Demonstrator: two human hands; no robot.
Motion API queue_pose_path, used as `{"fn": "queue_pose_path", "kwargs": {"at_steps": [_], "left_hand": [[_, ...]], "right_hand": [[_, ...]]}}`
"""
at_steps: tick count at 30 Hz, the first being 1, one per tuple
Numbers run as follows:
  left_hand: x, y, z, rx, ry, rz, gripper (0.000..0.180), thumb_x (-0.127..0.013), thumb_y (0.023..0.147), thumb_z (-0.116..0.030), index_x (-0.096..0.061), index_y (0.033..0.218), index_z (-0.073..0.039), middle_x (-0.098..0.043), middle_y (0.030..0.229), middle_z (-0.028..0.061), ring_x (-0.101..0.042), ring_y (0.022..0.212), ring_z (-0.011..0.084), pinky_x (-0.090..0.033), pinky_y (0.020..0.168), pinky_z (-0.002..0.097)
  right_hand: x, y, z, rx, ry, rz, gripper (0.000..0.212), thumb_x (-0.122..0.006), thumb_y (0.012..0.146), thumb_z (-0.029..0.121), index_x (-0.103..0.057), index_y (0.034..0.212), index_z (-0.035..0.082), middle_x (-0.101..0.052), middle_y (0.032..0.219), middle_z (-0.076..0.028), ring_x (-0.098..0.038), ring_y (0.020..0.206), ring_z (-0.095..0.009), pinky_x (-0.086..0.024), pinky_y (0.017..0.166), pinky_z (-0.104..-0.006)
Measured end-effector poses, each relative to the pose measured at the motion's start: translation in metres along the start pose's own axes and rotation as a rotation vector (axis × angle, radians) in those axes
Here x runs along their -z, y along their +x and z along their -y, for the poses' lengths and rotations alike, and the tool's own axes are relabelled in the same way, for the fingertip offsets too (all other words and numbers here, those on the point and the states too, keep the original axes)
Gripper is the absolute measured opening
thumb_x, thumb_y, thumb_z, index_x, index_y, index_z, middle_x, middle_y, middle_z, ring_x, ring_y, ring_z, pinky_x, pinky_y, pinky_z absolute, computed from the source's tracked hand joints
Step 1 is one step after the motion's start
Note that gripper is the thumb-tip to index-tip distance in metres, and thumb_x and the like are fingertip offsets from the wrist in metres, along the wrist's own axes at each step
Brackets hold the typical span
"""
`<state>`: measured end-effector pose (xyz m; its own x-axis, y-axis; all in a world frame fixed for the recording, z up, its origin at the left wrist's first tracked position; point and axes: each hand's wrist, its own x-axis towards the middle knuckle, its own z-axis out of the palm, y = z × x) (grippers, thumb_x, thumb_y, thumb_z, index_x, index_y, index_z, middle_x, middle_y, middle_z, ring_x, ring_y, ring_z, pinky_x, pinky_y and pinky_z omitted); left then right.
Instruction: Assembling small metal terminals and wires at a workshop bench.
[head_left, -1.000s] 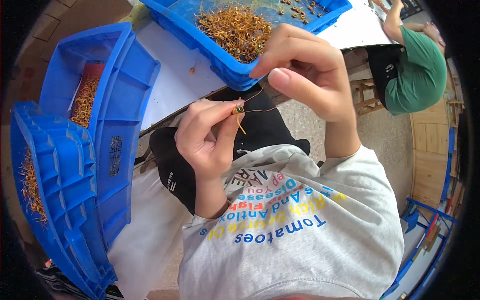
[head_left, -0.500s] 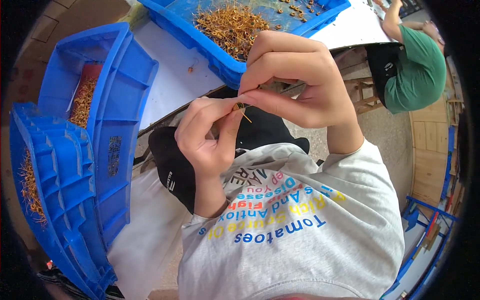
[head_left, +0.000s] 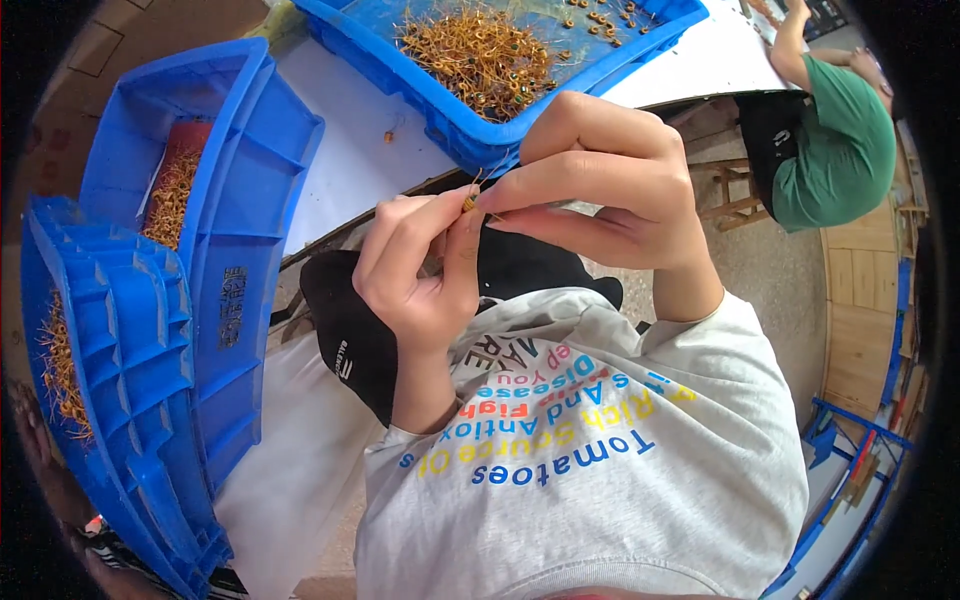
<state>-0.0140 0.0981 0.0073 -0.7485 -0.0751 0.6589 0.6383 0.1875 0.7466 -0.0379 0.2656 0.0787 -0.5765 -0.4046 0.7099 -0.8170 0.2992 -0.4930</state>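
Hovering over the person's lap, just clear of the near edge of the white table [head_left: 345, 170], both hands meet with open room below them — only a grey printed T-shirt [head_left: 600, 470] and a black cloth [head_left: 350, 330] lie underneath. The shallow blue plastic tray [head_left: 470, 140] full of orange wire coils sits just beyond the hands on the table, its near rim close to the right knuckles. A stack of deeper blue plastic crates [head_left: 200, 300] crowds the left side, well apart from the hands.

The thing held is a tiny orange-brown wire piece [head_left: 470, 202] — thin, with a fine lead sticking up; its shape is too small to tell further. It sits where the fingertips of both hands touch. The left hand [head_left: 415, 270] pinches it between thumb and forefinger, fingers closed on it. The right hand [head_left: 600, 190] arches over from above, its thumb and forefinger closed tight at the same spot.

A person in a green shirt [head_left: 830, 150] sits at far right.
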Motion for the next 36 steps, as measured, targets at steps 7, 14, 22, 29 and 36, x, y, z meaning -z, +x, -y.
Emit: {"fn": "queue_pose_path", "kwargs": {"at_steps": [7, 14, 22, 29, 36], "left_hand": [[-0.002, -0.002, -0.001, -0.001, 0.002, 0.006, 0.018, -0.071, 0.078, 0.007, -0.072, 0.094, -0.001, -0.066, 0.083, 0.005, -0.044, 0.059, 0.0094, -0.033, 0.049, 0.0204], [-0.001, -0.002, 0.001, 0.008, -0.036, 0.01, 0.019, -0.071, 0.077, 0.008, -0.072, 0.094, -0.002, -0.066, 0.083, 0.0047, -0.044, 0.059, 0.0102, -0.034, 0.05, 0.021], [-0.004, -0.001, 0.005, -0.093, -0.065, 0.001, 0.02, -0.07, 0.077, 0.007, -0.071, 0.094, -0.003, -0.067, 0.084, 0.0044, -0.045, 0.061, 0.0113, -0.036, 0.053, 0.0226], [-0.007, 0.0, 0.005, -0.044, -0.002, 0.005, 0.016, -0.071, 0.079, 0.004, -0.071, 0.094, -0.002, -0.067, 0.087, 0.0048, -0.046, 0.063, 0.0125, -0.038, 0.056, 0.0229], [-0.01, 0.013, 0.026, 0.155, 0.035, -0.091, 0.011, -0.071, 0.082, -0.002, -0.07, 0.093, -0.002, -0.064, 0.098, 0.0072, -0.052, 0.069, 0.0166, -0.041, 0.06, 0.0254]], "right_hand": [[0.003, 0.003, -0.004, 0.048, 0.015, 0.036, 0.008, -0.075, 0.075, 0.002, -0.068, 0.078, 0.005, -0.058, 0.079, -0.003, -0.05, 0.061, -0.017, -0.041, 0.054, -0.0271], [0.001, 0.003, -0.001, -0.062, 0.134, 0.022, 0.009, -0.078, 0.066, 0.001, -0.072, 0.072, 0.004, -0.059, 0.074, -0.004, -0.049, 0.06, -0.013, -0.038, 0.053, -0.0216], [0.003, 0.003, 0.0, -0.176, 0.265, 0.018, 0.007, -0.077, 0.068, 0.002, -0.071, 0.072, 0.003, -0.057, 0.072, -0.003, -0.044, 0.059, -0.012, -0.033, 0.052, -0.0208], [0.004, 0.006, 0.002, -0.369, 0.367, -0.018, 0.005, -0.076, 0.074, 0.0, -0.072, 0.076, 0.001, -0.056, 0.072, -0.002, -0.041, 0.059, -0.009, -0.03, 0.051, -0.0199], [0.011, 0.014, -0.012, -0.303, -0.001, -0.22, 0.009, -0.069, 0.089, 0.008, -0.072, 0.085, 0.001, -0.068, 0.08, -0.006, -0.056, 0.063, -0.012, -0.044, 0.056, -0.0232]]}}
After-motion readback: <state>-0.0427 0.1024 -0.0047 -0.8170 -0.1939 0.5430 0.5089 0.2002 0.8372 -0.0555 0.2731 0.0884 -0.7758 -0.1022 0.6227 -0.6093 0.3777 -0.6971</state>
